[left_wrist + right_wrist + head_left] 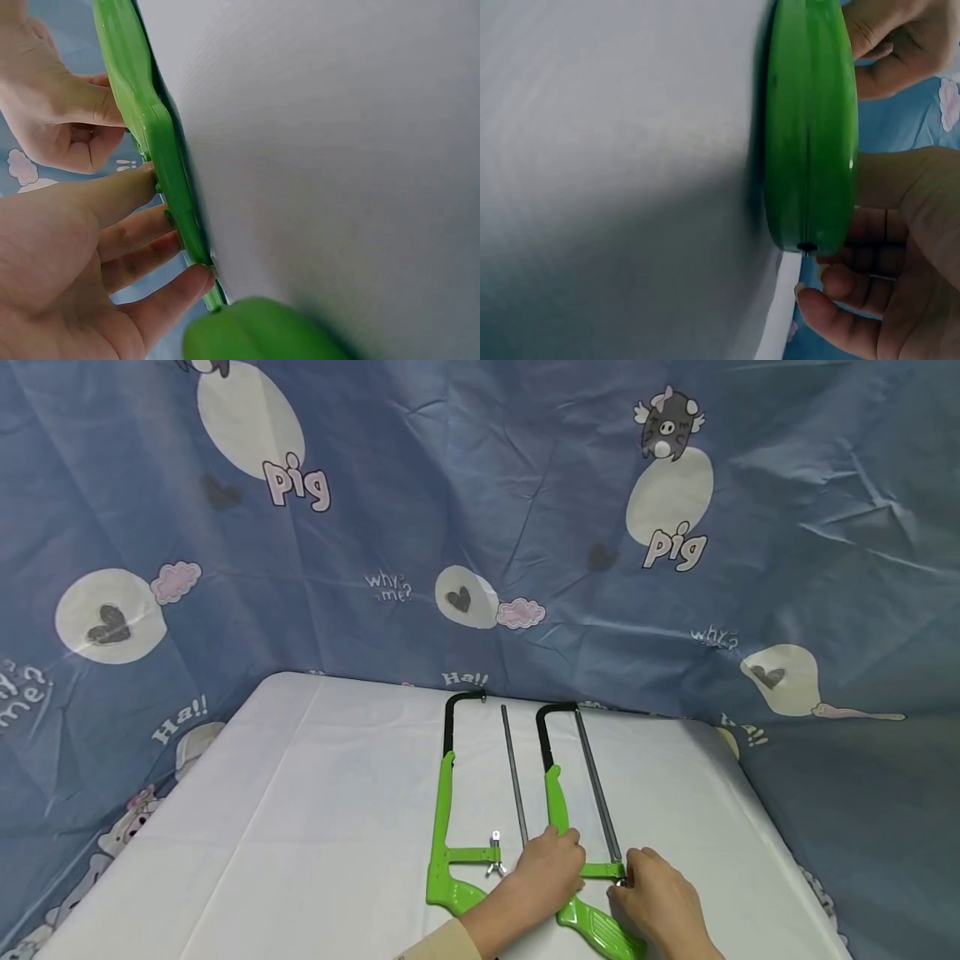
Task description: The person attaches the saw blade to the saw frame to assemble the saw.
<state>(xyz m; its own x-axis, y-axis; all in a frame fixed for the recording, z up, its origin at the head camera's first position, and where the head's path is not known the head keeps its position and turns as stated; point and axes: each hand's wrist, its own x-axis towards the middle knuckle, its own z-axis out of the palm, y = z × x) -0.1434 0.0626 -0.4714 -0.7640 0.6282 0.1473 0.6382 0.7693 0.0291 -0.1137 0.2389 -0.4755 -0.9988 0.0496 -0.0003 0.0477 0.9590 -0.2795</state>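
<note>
On the right lies a hacksaw [557, 797] with a green frame, a black front bow and a grey blade [597, 785] fitted along it. My left hand [546, 867] holds its green frame just above the handle, thumb and fingers along the frame in the left wrist view. At the near end of the blade, my right hand [663, 893] has thumb and fingers curled at the crossbar's tip, pinching the wing nut, which they mostly hide. The green handle [810, 135] screens part of the right fingers in the right wrist view.
A second green hacksaw [441, 810] without a blade lies to the left, its silver wing nut [495, 867] showing. Between the saws rests a loose blade [513, 768]. A white-covered table [322, 827] stands against blue printed cloth [480, 510].
</note>
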